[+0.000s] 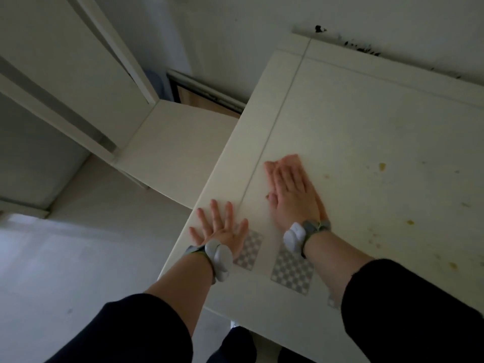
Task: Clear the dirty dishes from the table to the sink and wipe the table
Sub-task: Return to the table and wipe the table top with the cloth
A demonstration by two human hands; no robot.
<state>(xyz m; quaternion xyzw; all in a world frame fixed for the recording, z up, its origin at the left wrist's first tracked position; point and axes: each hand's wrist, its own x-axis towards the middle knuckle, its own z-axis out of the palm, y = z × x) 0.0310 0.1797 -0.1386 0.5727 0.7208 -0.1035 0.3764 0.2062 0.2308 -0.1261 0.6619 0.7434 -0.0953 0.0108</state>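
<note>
A white table (366,132) fills the right of the head view, with yellowish food stains (382,166) scattered over its right part. My left hand (221,227) lies flat on the table's near left edge, fingers spread, holding nothing. My right hand (290,191) lies flat further in, fingers together and stretched out, also holding nothing. Each wrist carries a white and grey band. No dishes and no cloth are in view.
Two checkered marker cards (293,271) are stuck on the table by my wrists. A white chair or bench (178,142) stands left of the table. A white door frame (78,82) rises at the left, and a dark-marked wall (361,48) runs behind the table.
</note>
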